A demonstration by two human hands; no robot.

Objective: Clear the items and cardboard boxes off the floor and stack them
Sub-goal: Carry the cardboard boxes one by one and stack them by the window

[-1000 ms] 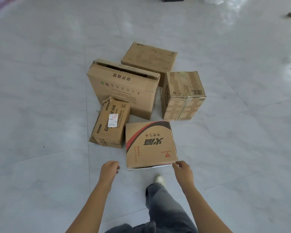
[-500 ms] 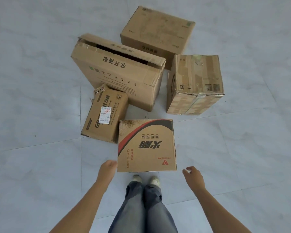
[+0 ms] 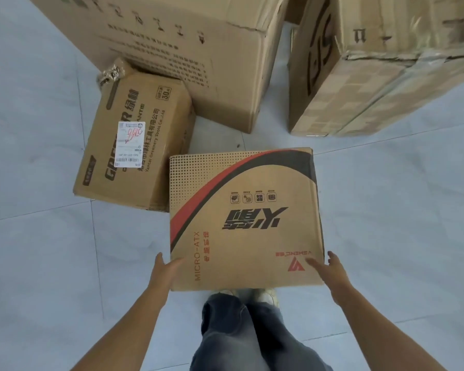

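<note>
Flanking the near corners of the printed MICRO-ATX box (image 3: pixel 245 218): left hand (image 3: pixel 164 271) at its left edge, right hand (image 3: pixel 328 270) at its right edge, thumbs laid on the top face, fingers spread and reaching down the sides. Neither hand has closed; no grip made yet.

Location: box flat on the pale tiled floor (image 3: pixel 38 277), directly ahead of the person's shoes and jeans (image 3: pixel 241 330). Its far left corner sits just beside, perhaps touching, the smaller Greener tool carton (image 3: pixel 134 145) with a white shipping label (image 3: pixel 129 144).

Other stock: large plain carton (image 3: pixel 188 57) behind the tool carton; heavily taped carton (image 3: pixel 373 76) at right, apart from the printed box.

Risks, as judged:
- Hands are placed only at the near end; lifting from there could tip the far end down and let the box slide out.
- Weight unknown; a heavy load could pull the fingers off smooth card.
- The raised far corner may catch the tool carton and drag it.

Not determinable:
- Fingertips of both hands, hidden below the box edges.
- Height and contents of the printed box.
- Tops of both rear cartons, cut off by the frame.
- Small print on the shipping label.
- Any stacking spot.
</note>
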